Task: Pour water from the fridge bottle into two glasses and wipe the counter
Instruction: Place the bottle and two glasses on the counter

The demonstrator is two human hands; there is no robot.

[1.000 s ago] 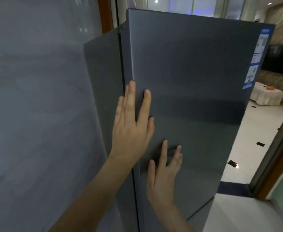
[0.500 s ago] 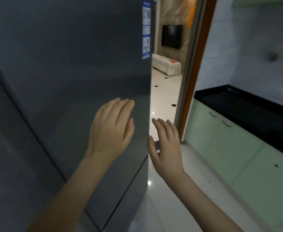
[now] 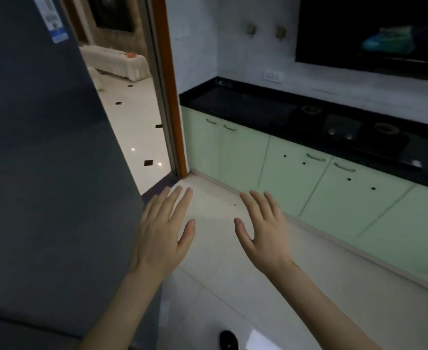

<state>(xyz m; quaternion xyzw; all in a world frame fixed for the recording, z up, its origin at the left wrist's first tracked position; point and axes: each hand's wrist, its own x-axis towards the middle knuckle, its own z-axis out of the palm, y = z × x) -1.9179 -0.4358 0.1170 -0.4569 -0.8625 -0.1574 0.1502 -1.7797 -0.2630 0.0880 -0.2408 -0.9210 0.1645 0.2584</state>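
The dark grey fridge (image 3: pixel 43 160) fills the left side of the head view, its door closed. My left hand (image 3: pixel 163 231) hovers at the fridge's right edge with fingers spread and straight, holding nothing. My right hand (image 3: pixel 263 231) is held out over the pale floor, fingers straight, also holding nothing. The black counter (image 3: pixel 245 104) runs along the right wall above pale green cabinets. No bottle, glasses or cloth show in this view.
A gas hob (image 3: pixel 341 130) sits on the counter. Pale green cabinet doors (image 3: pixel 296 178) line the right. An open doorway with an orange frame (image 3: pixel 172 97) leads to a tiled room. A dark window (image 3: pixel 372 31) hangs above the counter. A small dark object (image 3: pixel 229 341) lies on the floor.
The view has swung right from the fridge toward the counter. Both hands came off the fridge door and now hover over the floor.
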